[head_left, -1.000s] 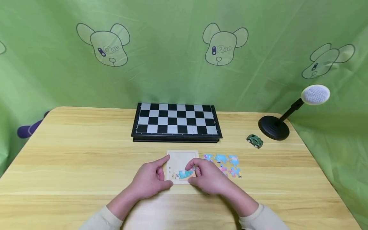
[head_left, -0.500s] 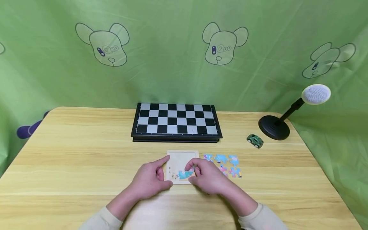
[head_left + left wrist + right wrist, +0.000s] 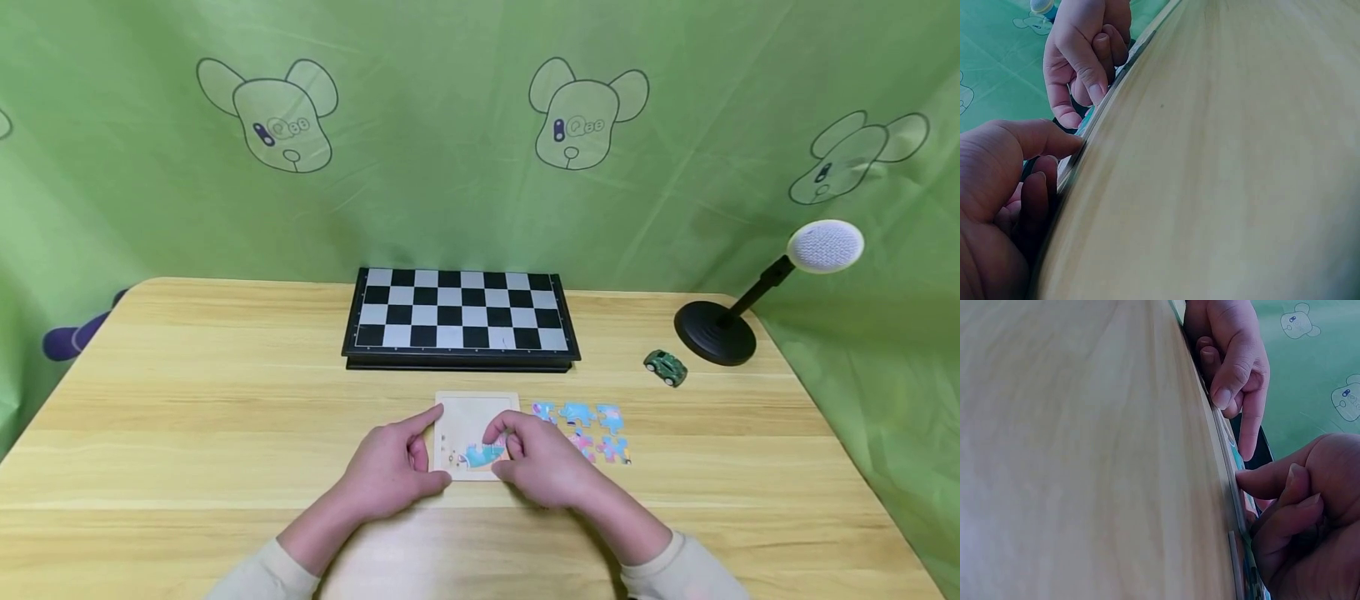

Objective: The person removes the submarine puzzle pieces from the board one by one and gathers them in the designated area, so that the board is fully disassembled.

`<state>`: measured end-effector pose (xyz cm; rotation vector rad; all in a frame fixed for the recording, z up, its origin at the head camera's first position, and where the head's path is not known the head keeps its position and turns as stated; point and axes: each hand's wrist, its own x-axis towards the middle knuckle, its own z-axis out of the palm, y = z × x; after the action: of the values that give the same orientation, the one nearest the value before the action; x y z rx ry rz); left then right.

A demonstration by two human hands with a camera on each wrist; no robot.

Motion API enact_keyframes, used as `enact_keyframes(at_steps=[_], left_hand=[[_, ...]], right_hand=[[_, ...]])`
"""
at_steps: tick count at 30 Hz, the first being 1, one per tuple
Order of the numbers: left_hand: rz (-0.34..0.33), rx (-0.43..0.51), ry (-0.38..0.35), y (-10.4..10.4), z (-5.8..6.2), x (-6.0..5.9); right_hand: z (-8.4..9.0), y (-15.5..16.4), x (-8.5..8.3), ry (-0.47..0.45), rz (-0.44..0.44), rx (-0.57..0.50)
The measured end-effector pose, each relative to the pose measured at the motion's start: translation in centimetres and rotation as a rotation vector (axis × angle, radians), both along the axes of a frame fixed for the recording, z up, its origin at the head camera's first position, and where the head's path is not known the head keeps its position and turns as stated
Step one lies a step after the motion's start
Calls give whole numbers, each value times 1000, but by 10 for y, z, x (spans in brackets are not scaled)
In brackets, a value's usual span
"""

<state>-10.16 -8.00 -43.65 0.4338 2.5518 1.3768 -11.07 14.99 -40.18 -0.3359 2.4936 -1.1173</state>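
A pale, shallow square jigsaw tray [image 3: 471,412] lies on the table in the head view. Near its lower edge sits a teal printed puzzle piece [image 3: 480,456]. My left hand [image 3: 393,467] steadies the tray, forefinger extended along the left edge and thumb at the near-left corner; its other fingers curl inward. Over the lower right part, my right hand [image 3: 543,458] bends its forefinger and thumb around a printed piece at the tray's corner, mostly hidden by the fingers. In the right wrist view, the right thumb [image 3: 1260,480] meets the tray's near edge.
Several loose blue and pink puzzle pieces [image 3: 577,414] lie right of the tray, some partly behind the right hand. Behind stands a black-and-white checkered board [image 3: 461,312]. A green toy car [image 3: 665,367] and a round-headed black stand [image 3: 716,333] occupy the back right.
Both hands stay almost in place. Beneath the right fingertips, the printed piece has shifted slightly against the teal piece.
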Motion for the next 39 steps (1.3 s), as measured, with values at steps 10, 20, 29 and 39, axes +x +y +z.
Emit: enact_keyframes(at_steps=[10,20,29,39], left_hand=[[-1,-1,0,0,0,1],[0,-4,0,0,1,0],[-1,-23,10,-1,3,1],[1,-16,9,0,2,1]], right_hand=[[-2,1,-1,21,16,3],[1,0,1,26,32,2],[2,-1,-2,13,14,0],[-2,-4,-3,8,33,24]])
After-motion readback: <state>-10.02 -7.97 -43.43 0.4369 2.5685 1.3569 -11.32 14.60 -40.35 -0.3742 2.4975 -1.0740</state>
